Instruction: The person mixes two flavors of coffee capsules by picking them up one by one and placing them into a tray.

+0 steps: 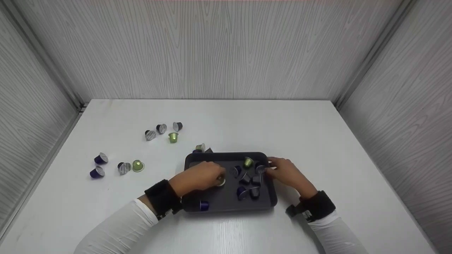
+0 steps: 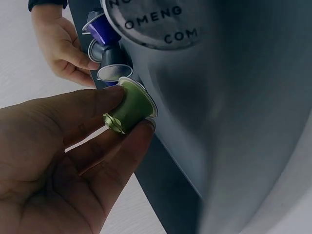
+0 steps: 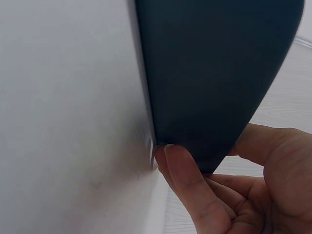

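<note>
My left hand (image 1: 203, 175) is over the left half of a dark tray (image 1: 224, 204). Between thumb and fingers it pinches a green coffee capsule (image 2: 134, 108), foil side toward the tray. At the tray's right side, my right hand (image 1: 287, 173) grips the wall; its thumb and fingers (image 3: 187, 178) show at the tray's edge in the right wrist view. Several dark capsules (image 1: 254, 192) and one green capsule (image 1: 248, 162) lie in the tray's right half. A blue capsule (image 1: 204, 205) is by its front left corner.
Several dark capsules with pale lids (image 1: 161, 128) lie on the white table (image 1: 332, 148) at back left, a green one (image 1: 173, 137) beside them. More sit farther left, including another green capsule (image 1: 138, 165). A few capsules (image 1: 200, 147) are just behind the tray. Panels (image 1: 219, 53) border the table.
</note>
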The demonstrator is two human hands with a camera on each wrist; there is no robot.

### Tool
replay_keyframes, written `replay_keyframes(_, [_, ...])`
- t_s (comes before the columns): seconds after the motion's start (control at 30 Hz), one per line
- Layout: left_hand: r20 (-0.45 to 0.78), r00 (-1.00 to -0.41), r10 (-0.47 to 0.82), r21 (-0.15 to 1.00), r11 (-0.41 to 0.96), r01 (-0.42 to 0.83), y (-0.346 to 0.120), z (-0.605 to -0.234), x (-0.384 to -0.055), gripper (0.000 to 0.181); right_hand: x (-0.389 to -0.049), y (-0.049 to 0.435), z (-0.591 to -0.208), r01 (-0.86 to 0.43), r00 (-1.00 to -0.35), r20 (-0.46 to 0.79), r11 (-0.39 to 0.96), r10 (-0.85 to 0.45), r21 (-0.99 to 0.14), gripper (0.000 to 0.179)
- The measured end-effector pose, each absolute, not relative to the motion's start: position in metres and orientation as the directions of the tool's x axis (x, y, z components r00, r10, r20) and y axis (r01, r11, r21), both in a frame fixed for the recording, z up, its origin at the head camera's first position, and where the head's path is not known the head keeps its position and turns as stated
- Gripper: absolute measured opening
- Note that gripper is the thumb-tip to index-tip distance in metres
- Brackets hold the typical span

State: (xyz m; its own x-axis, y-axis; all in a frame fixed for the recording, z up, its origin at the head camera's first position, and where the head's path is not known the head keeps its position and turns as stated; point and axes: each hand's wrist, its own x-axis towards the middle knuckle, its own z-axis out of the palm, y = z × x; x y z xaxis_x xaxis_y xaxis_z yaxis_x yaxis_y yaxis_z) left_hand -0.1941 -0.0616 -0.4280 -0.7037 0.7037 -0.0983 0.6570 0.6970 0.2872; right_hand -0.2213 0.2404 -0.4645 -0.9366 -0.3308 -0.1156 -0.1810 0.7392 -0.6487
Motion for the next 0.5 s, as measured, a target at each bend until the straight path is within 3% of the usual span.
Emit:
replay_keyframes(0.3, [-0.084,-0.681,0.727,0.286,0.673,0.683,-0.0618,-0.4291,-0.1923,0.008,-0.2214,0.2404,-0.4649,-0.196,-0.934,-0.1,0.727,-0.342,-0.658,0.045])
replay_keyframes(0.5, [-0.087,-0.7,0.709,0.286,0.69,0.664,-0.0637,-0.4272,-0.1948,0.009,-0.222,0.2416,-0.4653,-0.22,-0.931,-0.082,0.725,-0.356,-0.652,0.045])
